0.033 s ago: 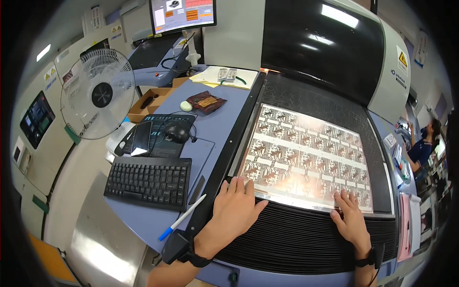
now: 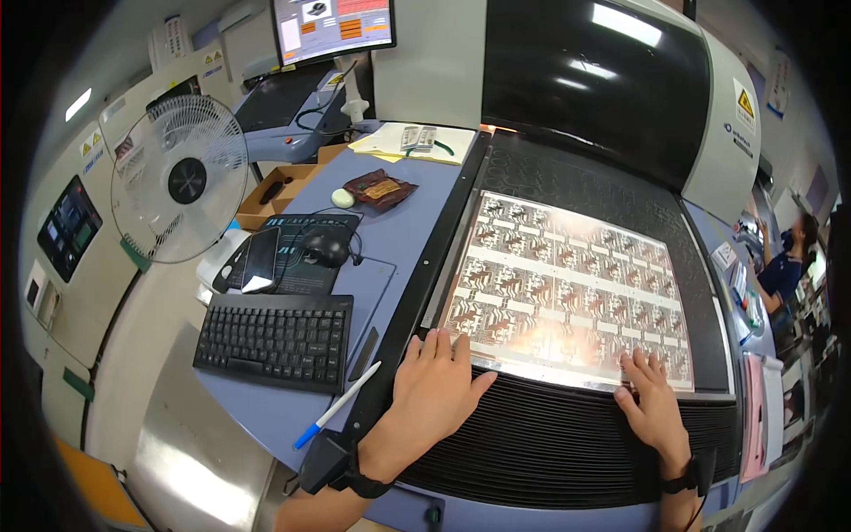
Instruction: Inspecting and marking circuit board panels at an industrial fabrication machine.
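Copper-toned circuit panel [image 2: 567, 279] lies flat on the black machine bed [image 2: 576, 177], near edge just behind the ribbed black bellows [image 2: 550, 448]. Left hand [image 2: 432, 386] at panel's near-left corner: fingers narrow together, thumb out, nothing gripped; can't tell if all fingertips touch. Right hand [image 2: 654, 410]: fingers slightly spread, on near edge toward right corner, gripping nothing. No visible shift of hands or panel since previous frame; handling looks paused. Blue counter [image 2: 390, 235], left: keyboard [image 2: 275, 341] at near end, pen [image 2: 337, 405] by right edge.
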Tool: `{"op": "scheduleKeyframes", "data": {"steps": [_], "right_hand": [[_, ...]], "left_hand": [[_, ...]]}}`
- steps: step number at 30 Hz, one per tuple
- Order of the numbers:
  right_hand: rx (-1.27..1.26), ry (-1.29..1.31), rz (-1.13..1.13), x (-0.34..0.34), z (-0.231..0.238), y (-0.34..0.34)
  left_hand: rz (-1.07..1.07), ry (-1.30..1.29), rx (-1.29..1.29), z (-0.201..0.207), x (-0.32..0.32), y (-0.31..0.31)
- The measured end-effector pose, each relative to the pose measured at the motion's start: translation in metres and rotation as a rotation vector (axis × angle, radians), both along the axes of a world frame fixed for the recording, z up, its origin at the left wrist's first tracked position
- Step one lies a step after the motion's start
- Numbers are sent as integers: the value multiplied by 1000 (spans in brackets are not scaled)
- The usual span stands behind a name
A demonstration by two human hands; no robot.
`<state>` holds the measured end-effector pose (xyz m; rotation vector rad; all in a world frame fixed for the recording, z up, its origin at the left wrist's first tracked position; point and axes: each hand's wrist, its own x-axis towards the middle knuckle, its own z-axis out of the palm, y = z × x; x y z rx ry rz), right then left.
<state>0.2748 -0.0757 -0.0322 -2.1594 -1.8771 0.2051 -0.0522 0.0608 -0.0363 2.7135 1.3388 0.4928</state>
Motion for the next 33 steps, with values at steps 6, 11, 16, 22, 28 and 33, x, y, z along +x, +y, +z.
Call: {"op": "scheduleKeyframes", "data": {"steps": [6, 11, 16, 22, 28, 33], "right_hand": [[56, -75, 76, 13, -10, 11], [-23, -21, 53, 4, 4, -6], [-31, -19, 49, -1, 4, -9], [-15, -64, 71, 0, 1, -8], [-46, -106, 103, -4, 2, -8], [-47, -89, 121, -4, 3, -9]], "left_hand": [[-18, 50, 37, -18, -2, 4], [-36, 133, -105, 2, -6, -2], [-30, 114, -135, 8, -7, -1], [-11, 114, -159, 13, -5, -1], [-6, 99, -107, 13, -8, 1], [-2, 46, -116, 17, -11, 2]]}}
